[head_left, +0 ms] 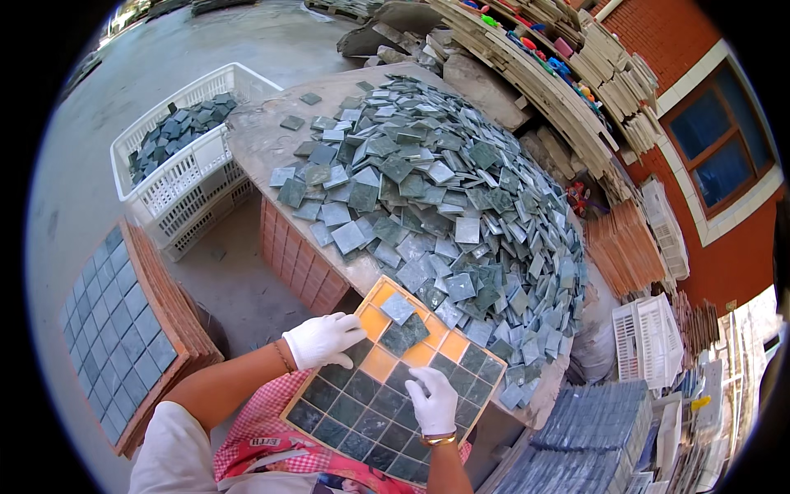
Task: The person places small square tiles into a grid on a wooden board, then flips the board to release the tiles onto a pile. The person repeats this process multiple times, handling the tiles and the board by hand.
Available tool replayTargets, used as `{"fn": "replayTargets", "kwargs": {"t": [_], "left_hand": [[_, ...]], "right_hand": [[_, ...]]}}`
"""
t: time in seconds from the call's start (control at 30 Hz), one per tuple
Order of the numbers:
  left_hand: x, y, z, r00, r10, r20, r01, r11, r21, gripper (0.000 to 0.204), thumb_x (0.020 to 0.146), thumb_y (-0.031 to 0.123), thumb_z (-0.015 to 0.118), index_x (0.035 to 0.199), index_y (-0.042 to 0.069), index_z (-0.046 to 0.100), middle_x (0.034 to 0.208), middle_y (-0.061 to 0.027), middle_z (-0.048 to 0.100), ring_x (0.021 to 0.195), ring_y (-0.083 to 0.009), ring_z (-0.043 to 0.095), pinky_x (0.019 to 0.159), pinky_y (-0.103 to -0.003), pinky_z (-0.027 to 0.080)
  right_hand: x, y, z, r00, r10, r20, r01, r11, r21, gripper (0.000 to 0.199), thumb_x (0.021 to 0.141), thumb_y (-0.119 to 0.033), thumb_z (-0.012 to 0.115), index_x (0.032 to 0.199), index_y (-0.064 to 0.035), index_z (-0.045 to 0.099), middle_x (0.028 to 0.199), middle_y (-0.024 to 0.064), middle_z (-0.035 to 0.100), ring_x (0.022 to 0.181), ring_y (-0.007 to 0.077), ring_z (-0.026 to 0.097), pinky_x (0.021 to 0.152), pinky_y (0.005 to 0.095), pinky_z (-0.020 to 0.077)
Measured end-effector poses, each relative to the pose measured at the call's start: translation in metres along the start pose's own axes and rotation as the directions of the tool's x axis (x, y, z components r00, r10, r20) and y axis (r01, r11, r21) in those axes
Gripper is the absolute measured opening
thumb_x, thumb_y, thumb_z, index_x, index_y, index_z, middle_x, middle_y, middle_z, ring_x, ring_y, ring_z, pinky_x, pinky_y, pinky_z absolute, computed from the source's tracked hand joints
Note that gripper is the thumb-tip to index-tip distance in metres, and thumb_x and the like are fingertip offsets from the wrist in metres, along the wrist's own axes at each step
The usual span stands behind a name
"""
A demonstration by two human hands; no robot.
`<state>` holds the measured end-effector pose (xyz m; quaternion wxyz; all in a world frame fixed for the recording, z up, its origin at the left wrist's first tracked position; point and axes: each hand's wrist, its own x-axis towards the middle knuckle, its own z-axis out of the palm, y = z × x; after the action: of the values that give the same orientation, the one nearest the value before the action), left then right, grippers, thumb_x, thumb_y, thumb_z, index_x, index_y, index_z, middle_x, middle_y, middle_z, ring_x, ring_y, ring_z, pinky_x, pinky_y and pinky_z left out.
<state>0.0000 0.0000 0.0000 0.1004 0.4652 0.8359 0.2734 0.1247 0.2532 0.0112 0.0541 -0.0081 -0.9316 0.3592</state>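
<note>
A square yellow grid tray (pixel 378 363) lies tilted in front of me, most of its cells filled with dark green stone tiles. Several cells toward its far side show bare yellow. Two loose tiles rest askew across those cells, a paler tile (pixel 397 308) and a darker tile (pixel 405 336). My left hand (pixel 323 340), in a white glove, is at the tray's left edge with thumb and fingers apart, beside a dark tile. My right hand (pixel 434 402), gloved too, is over the filled cells, fingers stretched out and nothing visible in them.
A big heap of loose stone tiles (pixel 461 218) covers the table (pixel 265 123) beyond the tray. White crates (pixel 183 177) with tiles stand at the far left. A stack of filled trays (pixel 123 329) is to my left, and stacked grey tiles (pixel 588 420) are at the right.
</note>
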Motion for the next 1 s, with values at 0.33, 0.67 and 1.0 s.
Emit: {"fn": "replayTargets", "kwargs": {"t": [0.33,0.67,1.0], "left_hand": [[0.003,0.002,0.011,0.983,-0.07,-0.171,0.056,0.995,-0.086,0.032,0.078,0.012,0.067,0.108,0.004,0.057,0.108,-0.0145,0.053,0.101,-0.033,0.056,0.086,-0.04,0.049],[-0.036,-0.008,0.027,0.766,-0.388,-0.512,0.174,0.893,-0.416,0.028,0.081,0.0,0.061,0.109,0.001,0.062,0.108,-0.0144,0.058,0.085,-0.0253,0.062,0.077,-0.032,0.052],[-0.039,0.047,0.024,0.909,-0.102,-0.405,0.088,0.995,-0.053,0.057,0.07,0.005,0.07,0.125,0.003,0.052,0.129,-0.0137,0.052,0.125,-0.0352,0.046,0.104,-0.044,0.038]], "right_hand": [[0.055,-0.023,0.022,0.996,-0.064,-0.054,0.046,0.955,-0.292,0.058,0.072,-0.023,0.076,0.123,-0.0088,0.053,0.121,0.0163,0.053,0.107,0.0353,0.055,0.089,0.042,0.0476],[0.048,-0.032,0.007,0.929,0.351,0.117,-0.368,0.849,0.379,0.016,0.084,-0.011,0.064,0.097,-0.0013,0.065,0.076,0.0021,0.063,0.061,0.0076,0.059,0.052,0.0225,0.047],[0.024,-0.027,0.034,0.997,-0.078,0.022,0.081,0.97,-0.23,0.035,0.082,-0.017,0.068,0.115,-0.0093,0.06,0.106,0.0153,0.058,0.092,0.0331,0.06,0.078,0.0389,0.0504]]}}
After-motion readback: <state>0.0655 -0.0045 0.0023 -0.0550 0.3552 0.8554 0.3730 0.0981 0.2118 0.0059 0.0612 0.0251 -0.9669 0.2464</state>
